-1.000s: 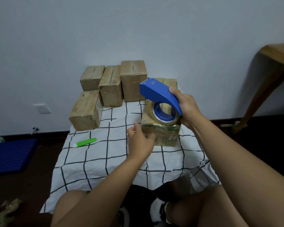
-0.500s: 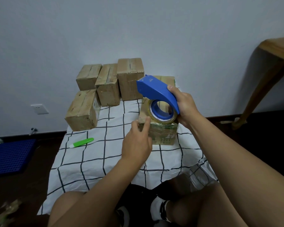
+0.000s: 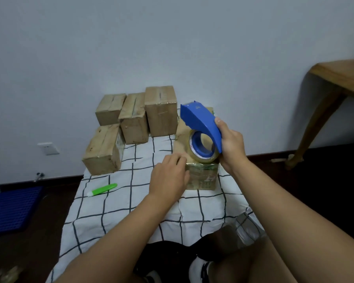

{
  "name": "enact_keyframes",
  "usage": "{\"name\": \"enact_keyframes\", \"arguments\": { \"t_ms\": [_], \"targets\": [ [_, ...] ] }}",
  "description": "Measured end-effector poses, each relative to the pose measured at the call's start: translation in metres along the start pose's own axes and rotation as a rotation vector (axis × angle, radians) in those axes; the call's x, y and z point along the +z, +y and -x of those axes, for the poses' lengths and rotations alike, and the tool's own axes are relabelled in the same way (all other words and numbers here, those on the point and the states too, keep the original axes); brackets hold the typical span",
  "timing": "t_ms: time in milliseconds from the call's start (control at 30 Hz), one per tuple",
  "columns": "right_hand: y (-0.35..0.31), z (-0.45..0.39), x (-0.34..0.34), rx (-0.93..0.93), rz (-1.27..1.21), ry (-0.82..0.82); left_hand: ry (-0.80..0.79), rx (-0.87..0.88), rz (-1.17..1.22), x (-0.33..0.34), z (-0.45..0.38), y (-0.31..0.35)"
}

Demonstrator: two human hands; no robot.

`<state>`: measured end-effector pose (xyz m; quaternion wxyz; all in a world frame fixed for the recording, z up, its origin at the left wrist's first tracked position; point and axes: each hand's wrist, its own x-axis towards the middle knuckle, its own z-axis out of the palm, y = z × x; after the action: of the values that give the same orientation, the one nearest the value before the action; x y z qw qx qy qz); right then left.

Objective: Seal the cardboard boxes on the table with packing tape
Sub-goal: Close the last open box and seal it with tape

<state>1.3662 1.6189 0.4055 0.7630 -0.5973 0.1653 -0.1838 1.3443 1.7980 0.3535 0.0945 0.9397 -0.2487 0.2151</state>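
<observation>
A cardboard box [image 3: 204, 178] with green print on its front stands on the checked tablecloth [image 3: 119, 203]. My right hand [image 3: 231, 148] grips a blue tape dispenser [image 3: 200, 121] loaded with a roll of clear tape [image 3: 202, 148], and the roll rests on the box's top near its front edge. My left hand [image 3: 170, 176] rests against the box's front left corner, fingers bent over the top edge. Several other cardboard boxes [image 3: 133, 119] are grouped at the back left of the table.
A green utility knife [image 3: 102, 189] lies on the cloth to the left. A wooden table [image 3: 335, 82] stands at the right by the wall. A blue mat [image 3: 10, 209] lies on the dark floor at the left. My knees are at the table's near edge.
My left hand has moved up from the cloth to the box's front left corner. The dispenser stays on the box's top, shifted slightly toward its front edge.
</observation>
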Motion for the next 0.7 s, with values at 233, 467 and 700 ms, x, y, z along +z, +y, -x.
{"name": "enact_keyframes", "arguments": {
  "t_ms": [233,467,700],
  "targets": [
    [-0.006,0.015,-0.037,-0.047,0.027,0.193,-0.127,-0.013,0.060,-0.002,-0.009,0.001],
    [-0.002,0.018,-0.040,-0.122,0.081,0.153,-0.118,-0.002,0.106,0.005,-0.013,-0.002],
    [-0.011,0.017,-0.039,-0.086,0.116,0.133,-0.285,0.031,0.118,0.008,-0.018,-0.004]
  ]
}}
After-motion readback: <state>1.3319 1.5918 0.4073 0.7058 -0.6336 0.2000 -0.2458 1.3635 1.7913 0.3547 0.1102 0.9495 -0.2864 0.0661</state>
